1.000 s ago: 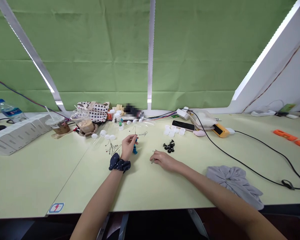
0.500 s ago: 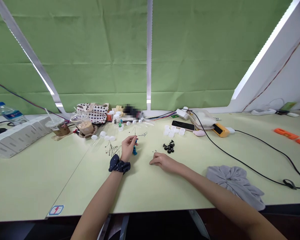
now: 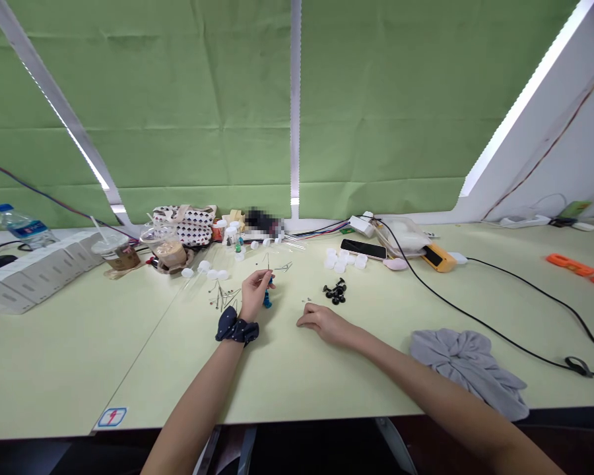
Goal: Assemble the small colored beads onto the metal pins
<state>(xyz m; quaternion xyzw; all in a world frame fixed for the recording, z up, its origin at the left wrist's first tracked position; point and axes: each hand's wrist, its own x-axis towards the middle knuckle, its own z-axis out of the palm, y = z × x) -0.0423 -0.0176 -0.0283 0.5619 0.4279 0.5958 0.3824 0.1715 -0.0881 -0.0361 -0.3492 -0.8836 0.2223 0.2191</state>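
My left hand (image 3: 255,290) is closed around a blue tool (image 3: 267,302) with a thin metal shaft pointing up, which looks like a small screwdriver; the fingers hide its middle. My right hand (image 3: 324,322) rests low over the table, thumb and fingertips pinched together. Whatever the pinch holds, if anything, is too small to see. Just beyond those fingertips lie a few tiny metal pieces (image 3: 307,300). Black round-headed parts (image 3: 335,291) sit in a cluster farther right. Thin metal rods (image 3: 222,295) are scattered left of my left hand, and a slim metal piece (image 3: 284,266) lies beyond it.
White caps (image 3: 345,260), a phone (image 3: 363,249) and a yellow device (image 3: 438,258) lie at the back right, with a black cable (image 3: 475,317) looping forward. A grey cloth (image 3: 468,366) is beside my right forearm. Drink cups (image 3: 116,253) and white boxes (image 3: 39,274) stand left.
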